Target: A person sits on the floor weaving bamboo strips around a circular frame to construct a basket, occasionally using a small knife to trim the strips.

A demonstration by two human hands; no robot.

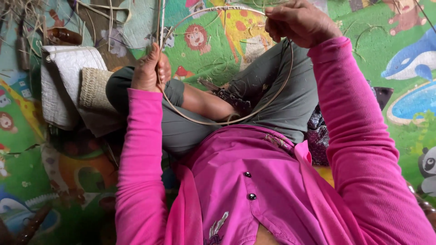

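Above a colourful animal-print play mat [390, 54], a seated person in pink raises both arms, the left hand [150, 70] and right hand [297, 20] each clenched around a thin cane hoop [218, 121] held over the lap.

— Where is the cane hoop [254, 109] held?

— It is held up over the folded legs [272, 97], with the left hand [150, 70] at its left side and the right hand [297, 20] at its top right.

— What is kept to the left?

— A woven basket [93, 88] is laid beside the left knee, touching a folded cloth [63, 72] further left. Loose cane strips [109, 18] are scattered behind them on the play mat [386, 50].
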